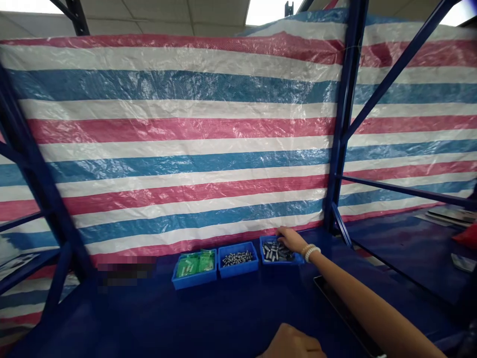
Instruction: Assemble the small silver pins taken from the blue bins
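Note:
Three small blue bins stand in a row on the dark blue table against a striped tarp. My right hand [291,239] reaches forward into the right bin [279,262], with its fingers stretched over the grey metal pieces [274,251] inside. A bead bracelet [310,251] is on that wrist. The middle bin [238,271] holds smaller metal pieces, and the left bin [194,283] holds green packets [196,262]. My left hand [292,344] rests at the bottom edge of the view with its fingers curled under. What it holds, if anything, is hidden.
A flat dark tray [337,306] lies under my right forearm. Blue steel rack posts [341,149] stand right of the bins, with another post [33,174] at the left. The red, white and blue tarp [186,134] closes the back. Flat items [452,215] lie far right.

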Action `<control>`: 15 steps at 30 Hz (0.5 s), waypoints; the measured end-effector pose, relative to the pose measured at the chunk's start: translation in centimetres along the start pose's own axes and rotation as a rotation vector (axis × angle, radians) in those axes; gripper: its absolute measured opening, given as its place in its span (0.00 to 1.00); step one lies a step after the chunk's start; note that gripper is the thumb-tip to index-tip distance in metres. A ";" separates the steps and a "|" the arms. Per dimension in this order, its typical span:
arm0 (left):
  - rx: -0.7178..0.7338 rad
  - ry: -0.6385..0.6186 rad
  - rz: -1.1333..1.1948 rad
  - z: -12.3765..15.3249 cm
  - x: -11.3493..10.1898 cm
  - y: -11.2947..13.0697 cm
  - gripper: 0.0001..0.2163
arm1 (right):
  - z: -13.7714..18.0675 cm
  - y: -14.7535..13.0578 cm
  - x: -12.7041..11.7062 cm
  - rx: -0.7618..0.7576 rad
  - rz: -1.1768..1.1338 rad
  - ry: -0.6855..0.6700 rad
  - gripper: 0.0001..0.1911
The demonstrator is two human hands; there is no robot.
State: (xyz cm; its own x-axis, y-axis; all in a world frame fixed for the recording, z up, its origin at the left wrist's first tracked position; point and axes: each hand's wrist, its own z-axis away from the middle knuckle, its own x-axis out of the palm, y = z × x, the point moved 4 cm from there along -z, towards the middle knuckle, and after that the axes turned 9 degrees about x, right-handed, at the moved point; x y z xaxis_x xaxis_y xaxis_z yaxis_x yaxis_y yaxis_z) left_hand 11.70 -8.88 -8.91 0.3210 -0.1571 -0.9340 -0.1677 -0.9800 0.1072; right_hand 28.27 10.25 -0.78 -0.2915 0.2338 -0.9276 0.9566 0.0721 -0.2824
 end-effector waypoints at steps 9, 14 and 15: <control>-0.049 0.109 0.003 -1.0 -1.1 1.2 0.07 | 5.0 -5.3 -8.6 -0.206 0.058 0.201 0.03; -0.070 0.047 -0.021 -1.3 -1.2 1.8 0.08 | 8.7 -11.6 -5.5 -0.405 0.067 0.240 0.02; -0.063 0.024 -0.010 -1.3 -1.0 1.9 0.07 | 9.2 -12.5 -4.4 -0.441 0.059 0.253 0.03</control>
State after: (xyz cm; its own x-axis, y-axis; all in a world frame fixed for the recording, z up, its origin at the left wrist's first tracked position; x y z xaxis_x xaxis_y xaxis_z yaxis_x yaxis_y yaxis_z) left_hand 12.23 -10.70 -7.34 0.3446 -0.1494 -0.9268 -0.1054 -0.9872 0.1200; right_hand 17.58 -0.59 4.62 -0.2806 0.4728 -0.8353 0.8959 0.4412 -0.0512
